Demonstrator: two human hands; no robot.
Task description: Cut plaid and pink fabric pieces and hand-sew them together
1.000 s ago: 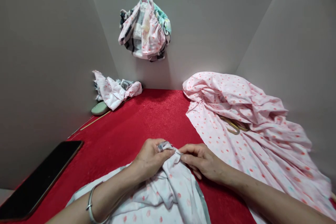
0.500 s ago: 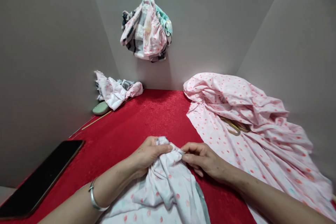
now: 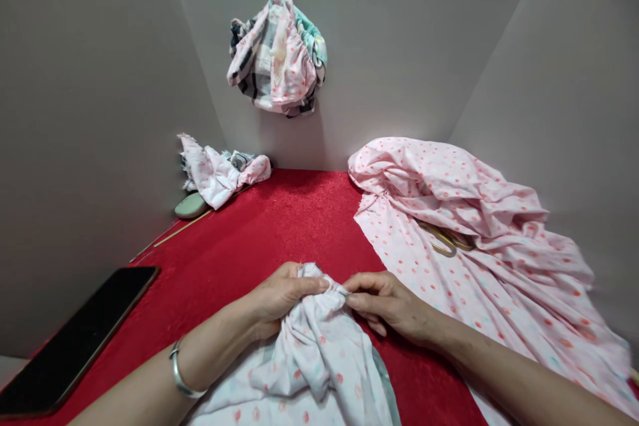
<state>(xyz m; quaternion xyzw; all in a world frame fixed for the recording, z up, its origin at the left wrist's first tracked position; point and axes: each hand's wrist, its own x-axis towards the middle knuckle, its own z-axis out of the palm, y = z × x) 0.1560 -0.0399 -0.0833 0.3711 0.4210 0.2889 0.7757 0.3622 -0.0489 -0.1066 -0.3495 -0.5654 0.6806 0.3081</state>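
Observation:
A white fabric piece [image 3: 324,353] with red dots hangs in folds between my hands at the front of the table, its upper edge gathered. My left hand [image 3: 282,296], with a silver bangle on the wrist, is closed on that gathered edge, thumb on top. At the edge's right end, my right hand [image 3: 382,299] pinches the cloth between thumb and index finger, the other fingers curled below. A greyish layer shows along the fabric's right border. Whether a needle is between the right fingertips is too small to tell.
A large pink dotted cloth [image 3: 449,180] lies heaped at right, with gold-handled scissors [image 3: 444,239] partly under its folds. At left lie a black phone [image 3: 80,339], a green oval object [image 3: 190,206] and fabric scraps [image 3: 214,176]. Sewn cloth items [image 3: 279,60] hang above the red tabletop [image 3: 309,213].
Both hands keep their hold on the fabric and have hardly moved. The gathered edge has shifted very slightly between the fingers.

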